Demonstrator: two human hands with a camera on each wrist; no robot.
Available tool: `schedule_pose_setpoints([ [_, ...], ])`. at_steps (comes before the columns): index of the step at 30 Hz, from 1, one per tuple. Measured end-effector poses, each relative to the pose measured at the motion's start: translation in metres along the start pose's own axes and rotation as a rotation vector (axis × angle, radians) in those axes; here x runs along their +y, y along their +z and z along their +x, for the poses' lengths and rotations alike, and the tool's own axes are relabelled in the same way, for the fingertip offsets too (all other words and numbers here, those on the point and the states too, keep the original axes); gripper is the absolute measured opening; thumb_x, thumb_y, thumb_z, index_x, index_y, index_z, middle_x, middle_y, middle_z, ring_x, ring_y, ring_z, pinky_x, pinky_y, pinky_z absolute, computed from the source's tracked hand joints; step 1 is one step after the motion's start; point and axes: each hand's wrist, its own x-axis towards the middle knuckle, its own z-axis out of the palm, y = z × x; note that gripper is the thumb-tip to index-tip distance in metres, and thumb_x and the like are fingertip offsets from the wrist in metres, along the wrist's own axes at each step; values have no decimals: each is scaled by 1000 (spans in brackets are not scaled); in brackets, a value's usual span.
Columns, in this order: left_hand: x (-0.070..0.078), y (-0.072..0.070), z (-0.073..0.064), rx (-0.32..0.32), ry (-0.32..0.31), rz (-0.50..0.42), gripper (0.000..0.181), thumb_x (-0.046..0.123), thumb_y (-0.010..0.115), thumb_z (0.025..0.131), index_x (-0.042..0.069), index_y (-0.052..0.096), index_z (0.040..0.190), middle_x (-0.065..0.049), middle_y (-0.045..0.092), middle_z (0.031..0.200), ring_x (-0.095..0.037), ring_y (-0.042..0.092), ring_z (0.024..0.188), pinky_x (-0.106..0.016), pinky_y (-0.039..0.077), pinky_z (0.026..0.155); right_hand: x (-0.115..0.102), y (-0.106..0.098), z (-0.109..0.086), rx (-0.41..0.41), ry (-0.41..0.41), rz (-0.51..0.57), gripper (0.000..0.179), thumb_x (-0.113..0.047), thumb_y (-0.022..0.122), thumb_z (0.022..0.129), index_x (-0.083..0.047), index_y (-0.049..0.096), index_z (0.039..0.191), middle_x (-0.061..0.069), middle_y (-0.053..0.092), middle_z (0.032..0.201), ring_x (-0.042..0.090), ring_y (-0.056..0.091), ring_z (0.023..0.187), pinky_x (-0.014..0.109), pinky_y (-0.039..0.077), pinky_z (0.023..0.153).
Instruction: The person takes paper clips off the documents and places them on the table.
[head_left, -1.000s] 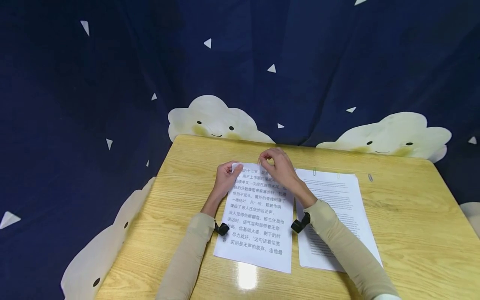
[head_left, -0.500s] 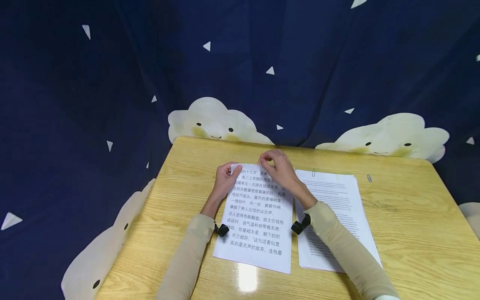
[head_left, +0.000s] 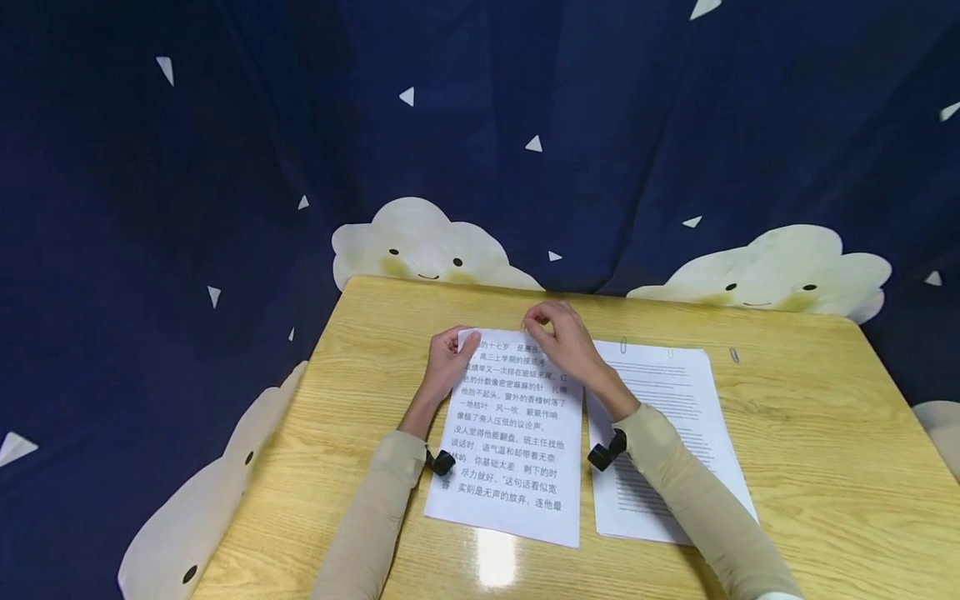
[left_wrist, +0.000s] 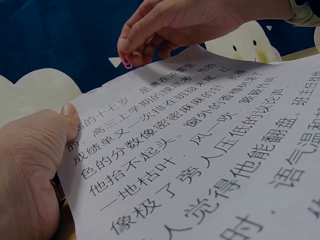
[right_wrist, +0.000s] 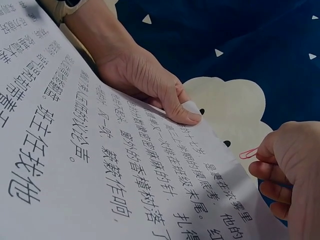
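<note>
My left hand (head_left: 448,358) grips the top left corner of a printed sheet (head_left: 510,442), thumb on the printed face and fingers behind. Whether more sheets lie beneath it I cannot tell. Between thumb and forefinger my right hand (head_left: 562,337) pinches a pink paper clip (right_wrist: 248,153), held just beyond the sheet's top edge. In the left wrist view the clip's looped end points down near that edge, and a gap shows between clip and paper in the right wrist view. The sheet's top end is raised toward my hands.
To the right lies a second printed stack (head_left: 667,433), partly under my right forearm. A green paper clip (head_left: 623,345) and a yellow paper clip (head_left: 671,352) sit at its top edge. A purple-blue paper clip (head_left: 734,355) lies on the wooden table (head_left: 832,433). Behind hangs a dark blue curtain (head_left: 465,158).
My right hand and the pink clip have shifted slightly right relative to the sheet. The left hand keeps its grip on the corner. The whole head view has drifted a little.
</note>
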Motion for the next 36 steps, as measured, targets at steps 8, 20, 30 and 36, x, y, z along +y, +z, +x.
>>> schedule_pose_setpoints([
  [8, -1, 0, 0, -4, 6, 9, 22, 13, 64, 105, -4, 75, 113, -21, 75, 92, -12, 68, 63, -21, 53, 56, 3, -4, -3, -4, 22, 29, 14, -17, 63, 105, -7, 73, 103, 5, 70, 99, 23, 56, 100, 49, 51, 81],
  [20, -2, -1, 1, 12, 3, 3, 21, 11, 66, 104, -4, 75, 113, -23, 75, 92, -12, 66, 63, -22, 53, 56, 5, -8, -4, 1, 23, 1, 15, -17, 62, 105, -7, 73, 104, 6, 71, 99, 24, 58, 101, 42, 49, 84],
  [30, -2, 0, 1, 12, 10, 14, 21, 13, 66, 104, -3, 75, 112, -19, 76, 90, -11, 66, 62, -21, 52, 56, 7, -13, -6, 26, 22, 17, 13, -14, 64, 104, -5, 74, 103, 8, 72, 97, 26, 58, 100, 41, 45, 85],
  [36, -2, 0, 1, 15, -1, 5, 23, 14, 66, 104, -5, 75, 114, -26, 74, 92, -13, 65, 62, -21, 51, 55, 9, -16, -8, 40, 25, 12, 17, -16, 63, 105, -4, 74, 104, 7, 72, 97, 25, 59, 100, 41, 45, 86],
])
